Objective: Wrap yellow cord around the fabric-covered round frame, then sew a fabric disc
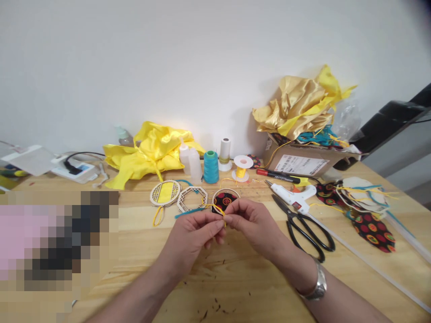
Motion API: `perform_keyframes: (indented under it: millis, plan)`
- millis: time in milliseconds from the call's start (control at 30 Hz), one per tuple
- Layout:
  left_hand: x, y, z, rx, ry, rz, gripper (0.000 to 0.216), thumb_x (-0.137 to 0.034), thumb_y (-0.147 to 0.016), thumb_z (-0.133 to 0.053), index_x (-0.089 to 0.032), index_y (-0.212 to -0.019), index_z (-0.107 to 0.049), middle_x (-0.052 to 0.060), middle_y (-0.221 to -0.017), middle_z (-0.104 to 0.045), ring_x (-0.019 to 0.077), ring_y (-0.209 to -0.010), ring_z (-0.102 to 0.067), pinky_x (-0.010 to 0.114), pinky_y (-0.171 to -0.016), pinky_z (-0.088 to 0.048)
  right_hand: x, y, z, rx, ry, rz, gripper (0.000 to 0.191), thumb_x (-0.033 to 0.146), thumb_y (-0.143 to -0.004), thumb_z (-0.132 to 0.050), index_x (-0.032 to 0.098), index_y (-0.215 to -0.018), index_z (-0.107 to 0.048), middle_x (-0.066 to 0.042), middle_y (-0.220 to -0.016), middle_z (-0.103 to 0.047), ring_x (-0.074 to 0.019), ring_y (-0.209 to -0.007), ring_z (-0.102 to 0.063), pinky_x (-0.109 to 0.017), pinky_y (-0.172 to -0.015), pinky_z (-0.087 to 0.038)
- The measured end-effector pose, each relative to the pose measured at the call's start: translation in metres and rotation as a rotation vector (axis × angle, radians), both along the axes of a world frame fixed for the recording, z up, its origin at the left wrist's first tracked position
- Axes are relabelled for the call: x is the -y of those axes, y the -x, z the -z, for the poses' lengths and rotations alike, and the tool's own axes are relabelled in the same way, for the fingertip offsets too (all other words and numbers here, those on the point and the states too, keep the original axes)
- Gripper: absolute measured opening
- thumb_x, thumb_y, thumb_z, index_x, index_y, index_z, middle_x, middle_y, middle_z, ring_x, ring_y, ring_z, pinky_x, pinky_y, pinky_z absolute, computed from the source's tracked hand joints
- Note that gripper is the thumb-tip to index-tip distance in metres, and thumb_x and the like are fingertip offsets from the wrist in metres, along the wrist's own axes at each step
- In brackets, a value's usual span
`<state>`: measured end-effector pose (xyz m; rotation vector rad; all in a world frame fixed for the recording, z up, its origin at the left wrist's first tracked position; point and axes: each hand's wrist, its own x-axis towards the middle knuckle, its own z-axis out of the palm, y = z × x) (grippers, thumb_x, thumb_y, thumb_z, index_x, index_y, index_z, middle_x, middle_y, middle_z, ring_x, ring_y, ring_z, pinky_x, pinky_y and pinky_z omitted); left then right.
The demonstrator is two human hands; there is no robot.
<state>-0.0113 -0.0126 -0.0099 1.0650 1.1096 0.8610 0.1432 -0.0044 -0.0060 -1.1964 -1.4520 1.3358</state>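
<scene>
Pinching hands: two of them, both right on it! The left hand (198, 229) nips the yellow cord (220, 210) between thumb and fingertips, the right hand (252, 224) between thumb and forefinger, thumb tips almost meeting, on the near side of the teal thread cone (211, 168).
Yellow cord: one thin, soft strand, nearer the wearer than the cone; the fingers cover its join, so whether it's tied, I can't tell.
Wooden frames: three in a row, pale, flat, thin, all near side of the cone! A round frame (226, 202) with dark red-dotted cloth, an octagonal frame (182, 204) of open lattice, a lattice disc (164, 193) showing yellow, farthest left.
Squeeze bottles: two, cloudy plastic, just left of the cone (195, 166).
Spools: two, right of the cone; one white cylinder (225, 148), one flanged wheel (240, 172) wound yellow.
Satin: glossy yellow heap (151, 150), crumpled, left of the cone; crinkled gold bundle (292, 101) topping one cardboard box (296, 159), well right of it.
Tools: black-handled scissors (305, 229), one pair, plus one white glue gun (292, 195) and one red-capped marker (278, 175), all right of the cone.
Bracelet: one silvery band (318, 285), right wrist.
</scene>
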Motion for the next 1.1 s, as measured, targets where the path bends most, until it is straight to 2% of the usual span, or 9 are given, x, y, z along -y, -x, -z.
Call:
perform_keyframes:
  millis: [333,700,900,1000,1100]
  plan:
    - [0.0001,0.0031,-0.0007,0.113,0.041,0.056,0.01,-0.024,-0.073,-0.066,-0.017,-0.067,-0.069,0.0,-0.06,-0.064,0.0075,-0.052,-0.053,0.017,-0.046,-0.033,0.0002,-0.0016,-0.0038,-0.156,0.116,-0.052,0.008,0.02,-0.069,-0.062,0.015,-0.067,-0.058,0.005,-0.057,-0.052,-0.0076,-0.053,-0.043,-0.022,-0.054,-0.035]
    - [-0.0001,0.0042,0.0009,0.101,0.05,0.069,0.01,-0.025,-0.071,-0.067,-0.017,-0.066,-0.068,0.0,-0.059,-0.064,0.0084,-0.052,-0.053,0.019,-0.048,-0.034,-0.0008,-0.0037,-0.005,-0.127,0.117,-0.082,0.008,0.021,-0.068,-0.064,0.014,-0.068,-0.059,0.004,-0.058,-0.053,-0.008,-0.055,-0.043,-0.022,-0.054,-0.034]
    - [0.0005,0.0015,-0.0005,0.059,0.023,-0.043,0.01,-0.022,-0.07,-0.066,-0.016,-0.064,-0.068,-0.001,-0.054,-0.06,0.0061,-0.048,-0.048,0.017,-0.045,-0.031,0.0001,0.001,-0.0029,-0.065,0.115,-0.032,0.01,0.024,-0.072,-0.061,0.014,-0.071,-0.06,0.003,-0.06,-0.054,-0.0081,-0.056,-0.045,-0.022,-0.055,-0.036]
    - [-0.0011,0.001,0.0015,0.09,0.034,-0.13,0.009,-0.024,-0.068,-0.068,-0.016,-0.066,-0.068,-0.003,-0.05,-0.057,0.005,-0.045,-0.043,0.016,-0.043,-0.029,0.0015,0.0025,-0.0018,0.016,0.129,-0.042,0.014,0.026,-0.073,-0.061,0.013,-0.075,-0.062,0.001,-0.065,-0.058,-0.0086,-0.059,-0.047,-0.022,-0.056,-0.037]
    - [-0.0026,0.0011,0.0038,0.101,0.018,-0.156,0.009,-0.024,-0.067,-0.069,-0.015,-0.065,-0.068,-0.004,-0.048,-0.055,0.0045,-0.044,-0.042,0.016,-0.042,-0.029,0.0032,0.0035,-0.001,0.076,0.149,-0.059,0.013,0.024,-0.072,-0.06,0.011,-0.074,-0.063,0.0,-0.065,-0.058,-0.0083,-0.057,-0.045,-0.022,-0.055,-0.036]
